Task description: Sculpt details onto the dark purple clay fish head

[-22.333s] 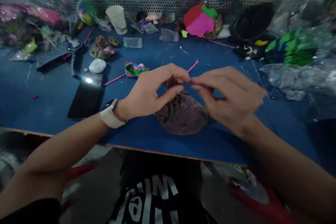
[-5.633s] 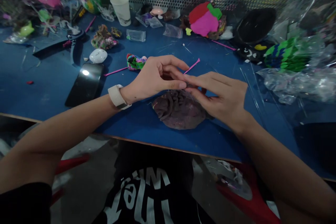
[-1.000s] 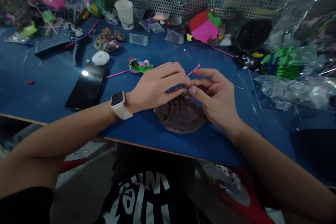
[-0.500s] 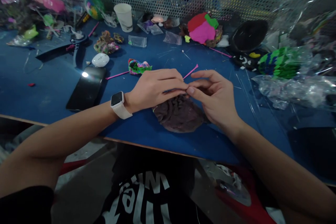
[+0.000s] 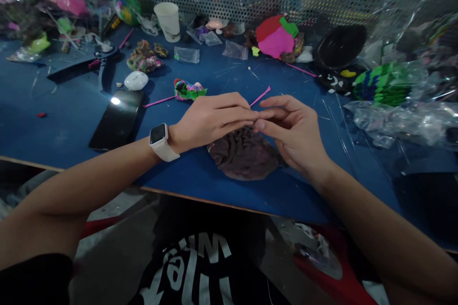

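On the blue surface point(image 5: 64, 119), near its front edge, sits a dark brown clay lump point(image 5: 243, 155). Left hand point(image 5: 209, 119) and right hand point(image 5: 291, 128) hover just above the lump, fingertips pinched together, touching; cannot tell what they grip. Black phone point(image 5: 116, 119) left of lump; pink stick point(image 5: 260, 96) just behind.

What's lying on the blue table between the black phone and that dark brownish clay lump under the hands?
In the head view, only the left hand and its wrist with the white smartwatch cross between phone and clay lump; the table there is otherwise bare.
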A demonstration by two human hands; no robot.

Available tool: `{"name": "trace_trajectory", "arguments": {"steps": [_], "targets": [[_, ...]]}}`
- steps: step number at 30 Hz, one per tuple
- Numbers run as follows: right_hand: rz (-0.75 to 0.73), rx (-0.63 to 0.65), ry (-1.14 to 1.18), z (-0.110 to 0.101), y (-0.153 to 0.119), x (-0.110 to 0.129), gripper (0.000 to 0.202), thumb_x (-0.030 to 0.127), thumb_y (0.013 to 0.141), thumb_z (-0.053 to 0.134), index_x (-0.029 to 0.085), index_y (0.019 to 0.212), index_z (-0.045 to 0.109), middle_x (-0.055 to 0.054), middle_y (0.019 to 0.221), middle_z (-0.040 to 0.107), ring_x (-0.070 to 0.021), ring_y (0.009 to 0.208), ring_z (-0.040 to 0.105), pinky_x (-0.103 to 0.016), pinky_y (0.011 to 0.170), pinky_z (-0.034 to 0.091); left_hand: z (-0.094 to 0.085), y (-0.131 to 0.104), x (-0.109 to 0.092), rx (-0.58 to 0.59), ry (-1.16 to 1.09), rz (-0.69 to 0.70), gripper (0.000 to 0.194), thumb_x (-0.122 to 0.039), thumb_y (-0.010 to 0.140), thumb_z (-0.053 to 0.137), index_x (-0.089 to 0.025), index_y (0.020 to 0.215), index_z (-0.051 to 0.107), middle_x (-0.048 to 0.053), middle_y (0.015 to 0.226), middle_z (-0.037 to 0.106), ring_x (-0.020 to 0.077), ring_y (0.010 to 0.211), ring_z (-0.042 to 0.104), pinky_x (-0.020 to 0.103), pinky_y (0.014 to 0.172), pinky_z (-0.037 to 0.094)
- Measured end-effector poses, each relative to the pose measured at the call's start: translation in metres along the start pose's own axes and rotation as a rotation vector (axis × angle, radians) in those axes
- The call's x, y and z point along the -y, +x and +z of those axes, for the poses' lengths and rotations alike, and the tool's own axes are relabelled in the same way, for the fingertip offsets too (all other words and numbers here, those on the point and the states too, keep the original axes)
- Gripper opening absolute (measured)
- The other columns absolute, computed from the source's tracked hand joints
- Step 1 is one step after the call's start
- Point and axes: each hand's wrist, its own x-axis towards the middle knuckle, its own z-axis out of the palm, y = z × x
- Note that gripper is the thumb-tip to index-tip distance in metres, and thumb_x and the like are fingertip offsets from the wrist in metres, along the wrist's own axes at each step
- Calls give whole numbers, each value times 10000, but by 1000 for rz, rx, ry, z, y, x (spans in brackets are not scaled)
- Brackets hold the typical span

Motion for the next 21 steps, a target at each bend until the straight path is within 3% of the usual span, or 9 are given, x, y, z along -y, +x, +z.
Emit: {"name": "trace_trajectory", "arguments": {"steps": [9,16,21], "targets": [[-35,-15,-28,0,0,-1,522,513,704,1138,300,1032,792,-4,959,865,-242,922,859,-415,897,747,2,-4,2,45,-37,-44,240,-274,1182,675,-251,1397,781,55,1174,805,153,1053,807,288,914,667],[-39,-4,-26,2,0,0,472,548,740,1114,293,979,796,3,904,836,-204,799,800,-395,837,727,3,-4,3,67,-29,-63,203,-302,1182,678,-238,1355,762,64,1182,793,167,1053,804,304,906,662],[-38,16,-32,2,0,2,471,581,752,1100,309,978,789,-11,955,842,-239,887,820,-432,879,735,4,-5,7,67,8,-48,241,-307,1208,607,-242,1391,750,74,1186,789,186,1074,813,339,916,689]]}}
